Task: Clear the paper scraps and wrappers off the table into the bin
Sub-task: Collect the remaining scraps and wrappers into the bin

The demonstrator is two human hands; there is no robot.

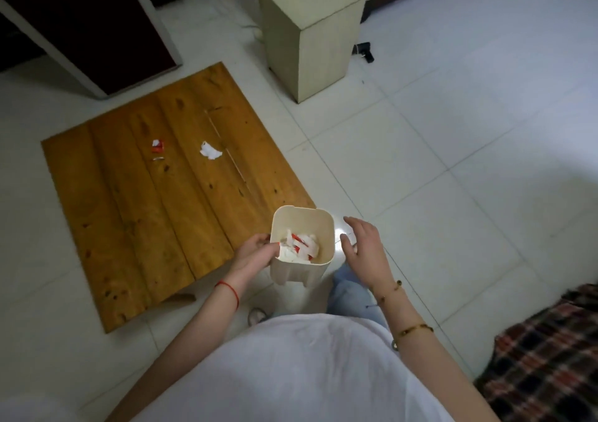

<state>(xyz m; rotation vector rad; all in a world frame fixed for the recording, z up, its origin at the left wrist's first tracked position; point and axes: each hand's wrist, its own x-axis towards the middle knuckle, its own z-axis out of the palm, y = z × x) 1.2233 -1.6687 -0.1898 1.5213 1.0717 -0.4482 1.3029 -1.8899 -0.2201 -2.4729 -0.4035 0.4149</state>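
Low square wooden table (136, 201), knotty orange planks, sits on pale glossy floor tiles (453, 162). Open floor on the right side and in front of it; dark cabinet (81, 23) close behind its far corner, tall beige box (310, 39) off its far right corner.

Small cream plastic bin (302, 243), rounded-square rim, is at the table's near right corner, already holding red-and-white wrappers (301, 247). Can't tell if it rests on anything.

Still on the tabletop, well apart from the bin: crumpled white paper scrap (209, 150) and small red-and-white wrapper bits (158, 148), near each other mid-table.

Left hand (255, 253), red thread at wrist, fingers curled around the bin's left wall, thumb over the rim. Right hand (364, 243), gold bracelets on forearm, hovers just beside the bin's right wall, fingers spread and loosely bent, gripping nothing.
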